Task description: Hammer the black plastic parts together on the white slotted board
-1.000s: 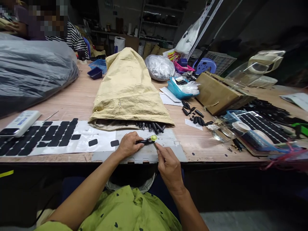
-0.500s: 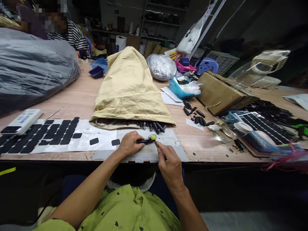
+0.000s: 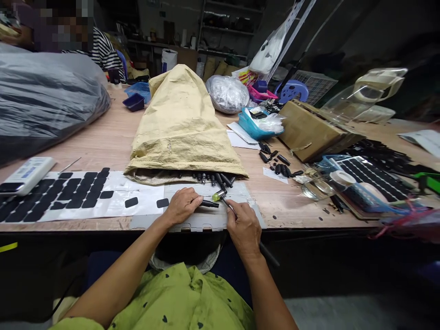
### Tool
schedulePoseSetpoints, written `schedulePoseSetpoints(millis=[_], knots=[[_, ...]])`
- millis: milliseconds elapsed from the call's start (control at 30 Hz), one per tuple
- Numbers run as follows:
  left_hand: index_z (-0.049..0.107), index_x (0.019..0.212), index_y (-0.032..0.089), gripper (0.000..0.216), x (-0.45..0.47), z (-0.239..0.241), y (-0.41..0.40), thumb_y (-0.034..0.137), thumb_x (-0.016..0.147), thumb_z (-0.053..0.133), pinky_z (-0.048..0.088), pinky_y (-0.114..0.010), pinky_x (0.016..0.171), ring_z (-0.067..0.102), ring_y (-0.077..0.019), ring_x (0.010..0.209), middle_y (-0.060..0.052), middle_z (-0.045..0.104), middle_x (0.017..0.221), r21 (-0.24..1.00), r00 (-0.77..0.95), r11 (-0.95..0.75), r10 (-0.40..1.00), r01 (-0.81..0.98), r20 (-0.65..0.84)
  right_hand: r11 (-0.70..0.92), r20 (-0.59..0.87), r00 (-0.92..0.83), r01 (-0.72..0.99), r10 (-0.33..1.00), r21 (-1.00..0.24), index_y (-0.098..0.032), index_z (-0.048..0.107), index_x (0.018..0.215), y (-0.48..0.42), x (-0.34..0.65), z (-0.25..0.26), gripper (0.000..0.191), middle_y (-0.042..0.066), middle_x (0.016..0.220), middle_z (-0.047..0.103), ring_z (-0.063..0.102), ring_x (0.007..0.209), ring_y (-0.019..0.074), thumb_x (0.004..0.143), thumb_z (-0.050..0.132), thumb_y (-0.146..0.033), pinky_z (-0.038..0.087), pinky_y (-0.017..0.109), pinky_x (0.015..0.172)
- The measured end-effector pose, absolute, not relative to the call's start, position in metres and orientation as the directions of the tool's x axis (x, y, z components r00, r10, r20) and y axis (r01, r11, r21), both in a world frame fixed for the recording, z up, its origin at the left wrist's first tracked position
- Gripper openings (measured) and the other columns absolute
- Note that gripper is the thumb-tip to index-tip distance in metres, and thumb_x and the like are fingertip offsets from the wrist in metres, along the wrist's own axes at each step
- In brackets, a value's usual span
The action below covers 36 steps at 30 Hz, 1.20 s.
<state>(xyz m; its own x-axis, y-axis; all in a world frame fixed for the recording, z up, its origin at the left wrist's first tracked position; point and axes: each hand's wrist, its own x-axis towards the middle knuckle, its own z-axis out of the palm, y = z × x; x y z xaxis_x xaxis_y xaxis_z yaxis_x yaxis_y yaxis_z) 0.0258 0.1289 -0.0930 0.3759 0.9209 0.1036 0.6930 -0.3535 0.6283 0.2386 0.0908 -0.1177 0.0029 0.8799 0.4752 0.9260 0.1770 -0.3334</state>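
My left hand (image 3: 183,205) is closed on a short black tube-shaped part (image 3: 209,203) and holds it flat on a grey plastic board (image 3: 240,192) at the table's front edge. My right hand (image 3: 242,228) grips a thin tool with a black handle (image 3: 268,255); its tip carries a yellow-green piece (image 3: 216,196) just above the black part's end. Several similar black parts (image 3: 220,179) spill from the mouth of a tan woven sack (image 3: 182,123) right behind my hands.
White backing sheets with black oval pads (image 3: 74,192) and a white remote-like device (image 3: 25,174) lie to the left. A large grey plastic bag (image 3: 44,101) fills the far left. To the right are a cardboard box (image 3: 309,130), a solar panel (image 3: 371,176) and loose black parts (image 3: 280,165). A person in stripes sits at the back left.
The yellow-green piece has come off the end of the black part and sits slightly above it on the tool tip. My right hand has drawn back a little.
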Motion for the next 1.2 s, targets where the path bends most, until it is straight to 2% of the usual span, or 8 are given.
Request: schedulePoseSetpoints(millis=[300,433,567,667,767,867,967,1200], knots=[[0.074,0.096,0.029,0.017,0.001,-0.08,0.108,0.039,0.083,0.07,0.037,-0.038,0.099,0.047,-0.0233,0.109,-0.004,0.055,0.113,0.678,0.629,-0.448,0.777,0.584,-0.029,0.144,0.505,-0.037,0.974,0.863,-0.174,-0.022,0.067,0.11,0.087,0.232,-0.117,0.027,0.004,0.086,0.06,0.049,0.08,0.0194,0.089,0.051,-0.016,0.034,0.029,0.072],[0.076,0.095,0.033,0.02,-0.006,-0.081,0.086,0.034,0.076,0.078,0.033,-0.044,0.107,0.038,-0.0293,0.127,-0.002,0.048,0.135,0.658,0.65,-0.471,0.76,0.587,-0.035,0.145,0.515,-0.043,0.976,0.856,-0.16,-0.022,0.066,0.109,0.087,0.231,-0.117,0.026,0.004,0.086,0.06,0.05,0.08,0.0195,0.09,0.05,-0.016,0.033,0.03,0.071],[0.076,0.085,0.029,0.02,-0.004,-0.087,0.064,0.031,0.067,0.084,0.026,-0.054,0.112,0.027,-0.0372,0.137,0.0,0.033,0.154,0.592,0.618,-0.491,0.786,0.64,-0.017,0.144,0.519,-0.043,0.977,0.853,-0.156,-0.022,0.065,0.109,0.087,0.231,-0.118,0.026,0.004,0.085,0.059,0.049,0.08,0.0194,0.089,0.05,-0.016,0.033,0.03,0.07],[0.074,0.081,0.026,0.024,-0.002,-0.086,0.061,0.035,0.062,0.087,0.029,-0.054,0.111,0.031,-0.0372,0.136,-0.002,0.039,0.15,0.626,0.587,-0.458,0.809,0.631,0.001,0.142,0.52,-0.041,0.978,0.853,-0.155,-0.022,0.065,0.109,0.088,0.231,-0.118,0.026,0.004,0.084,0.059,0.049,0.079,0.0193,0.089,0.05,-0.016,0.033,0.03,0.069],[0.071,0.087,0.023,0.02,-0.001,-0.08,0.078,0.039,0.076,0.075,0.047,-0.039,0.094,0.055,-0.0249,0.112,-0.006,0.062,0.121,0.724,0.423,-0.323,0.905,0.61,0.047,0.149,0.522,-0.047,0.977,0.852,-0.155,-0.022,0.065,0.108,0.088,0.231,-0.118,0.026,0.004,0.084,0.059,0.049,0.079,0.0193,0.089,0.05,-0.015,0.033,0.03,0.069],[0.067,0.098,0.019,0.025,-0.001,-0.075,0.112,0.04,0.086,0.061,0.05,-0.029,0.073,0.061,-0.0179,0.083,-0.006,0.067,0.097,0.708,0.061,-0.111,0.994,0.698,0.095,0.153,0.522,-0.055,0.977,0.851,-0.148,-0.022,0.065,0.109,0.087,0.231,-0.118,0.027,0.004,0.085,0.06,0.049,0.079,0.0194,0.089,0.05,-0.014,0.033,0.03,0.069],[0.069,0.1,0.017,0.031,0.001,-0.074,0.148,0.042,0.088,0.056,0.049,-0.03,0.071,0.064,-0.0208,0.083,-0.007,0.07,0.091,0.59,-0.203,0.104,0.974,0.801,0.104,0.15,0.526,-0.056,0.979,0.848,-0.138,-0.022,0.065,0.11,0.087,0.231,-0.118,0.027,0.004,0.085,0.06,0.049,0.079,0.0193,0.089,0.051,-0.014,0.033,0.03,0.069],[0.075,0.093,0.021,0.035,0.01,-0.08,0.185,0.048,0.082,0.057,0.048,-0.037,0.073,0.067,-0.0309,0.089,-0.012,0.074,0.092,0.403,-0.389,0.363,0.921,0.84,-0.02,0.143,0.532,-0.058,0.982,0.845,-0.12,-0.023,0.065,0.11,0.088,0.23,-0.118,0.028,0.004,0.083,0.059,0.049,0.078,0.0189,0.089,0.05,-0.013,0.032,0.029,0.068]])
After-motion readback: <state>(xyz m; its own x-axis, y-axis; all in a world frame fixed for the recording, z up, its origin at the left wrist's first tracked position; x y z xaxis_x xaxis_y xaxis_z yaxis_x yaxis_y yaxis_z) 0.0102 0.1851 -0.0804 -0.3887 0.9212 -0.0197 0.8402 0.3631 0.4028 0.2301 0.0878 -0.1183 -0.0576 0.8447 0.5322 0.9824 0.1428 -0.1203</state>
